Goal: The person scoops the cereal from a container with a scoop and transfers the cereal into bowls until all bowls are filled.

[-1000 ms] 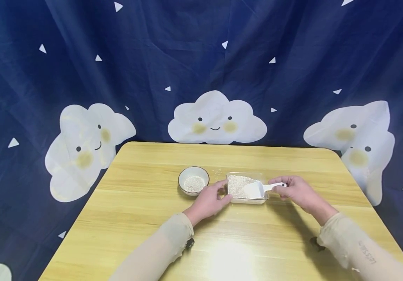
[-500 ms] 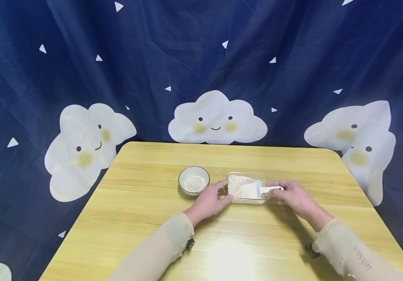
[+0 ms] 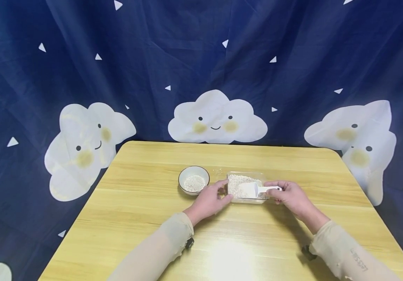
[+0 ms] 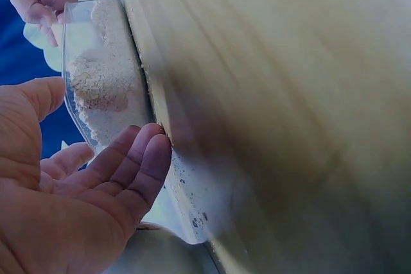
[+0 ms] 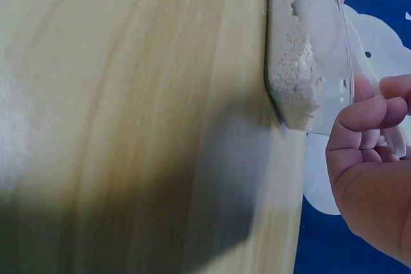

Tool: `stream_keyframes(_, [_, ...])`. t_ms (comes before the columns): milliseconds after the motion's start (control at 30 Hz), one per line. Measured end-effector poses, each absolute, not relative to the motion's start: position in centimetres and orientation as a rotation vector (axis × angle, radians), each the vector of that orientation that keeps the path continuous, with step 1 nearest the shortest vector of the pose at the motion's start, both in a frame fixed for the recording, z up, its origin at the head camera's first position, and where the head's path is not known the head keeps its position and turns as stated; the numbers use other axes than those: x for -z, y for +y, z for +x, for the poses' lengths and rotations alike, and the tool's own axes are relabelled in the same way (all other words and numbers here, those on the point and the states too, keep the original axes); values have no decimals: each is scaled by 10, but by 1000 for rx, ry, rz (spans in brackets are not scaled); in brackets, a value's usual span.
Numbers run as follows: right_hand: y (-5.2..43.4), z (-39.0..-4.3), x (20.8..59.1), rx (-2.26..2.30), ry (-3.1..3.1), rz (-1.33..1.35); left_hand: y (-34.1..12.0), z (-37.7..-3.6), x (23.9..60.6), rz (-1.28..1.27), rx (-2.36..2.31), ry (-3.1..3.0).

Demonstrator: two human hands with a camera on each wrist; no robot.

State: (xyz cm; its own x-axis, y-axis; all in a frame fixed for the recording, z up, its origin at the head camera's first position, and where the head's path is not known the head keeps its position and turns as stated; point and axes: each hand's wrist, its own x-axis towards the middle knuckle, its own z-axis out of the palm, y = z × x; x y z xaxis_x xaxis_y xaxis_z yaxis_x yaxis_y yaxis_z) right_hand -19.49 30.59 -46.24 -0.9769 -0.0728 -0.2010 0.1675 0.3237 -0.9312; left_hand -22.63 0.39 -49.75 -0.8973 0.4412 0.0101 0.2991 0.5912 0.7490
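Since the earlier frames the right hand [image 3: 291,196] has slid leftward along the table, carrying the white scoop [image 3: 254,190] further in over the clear plastic tray [image 3: 246,201]; the left hand and the dishes have not shifted. The right hand's fingers are curled round the scoop's handle, pinching it just past the tray's right edge, with the scoop's blade lying over the pale grain [image 3: 238,182] inside. The left hand [image 3: 209,200] is spread, its fingers fairly straight, fingertips [image 4: 151,151] pressed against the tray's left wall and thumb up near the rim; it grips nothing. The tray sits near the middle of the wooden table [image 3: 145,218], hemmed between the two hands. Just left of it, close behind the left hand, stands a small round bowl [image 3: 193,179] holding some of the same grain, and a few spilled grains [image 3: 218,170] lie between bowl and tray. Bare tabletop stretches wide toward every edge, with a blue cloud-print curtain [image 3: 201,70] behind.
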Motion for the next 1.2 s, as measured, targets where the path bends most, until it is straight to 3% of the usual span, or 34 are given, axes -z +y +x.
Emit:
stream_keyframes(400, [318,-197,476,2102,1987,155,3,-225,495,605,-1189,2641])
stream_keyframes(833, [335,-200,485,2466,1493,-104,3,-225,497,627,-1192,2655])
stream_keyframes(1200, [332,-203,485,2489,1444,-143,0,-221,491,658,-1200,2645])
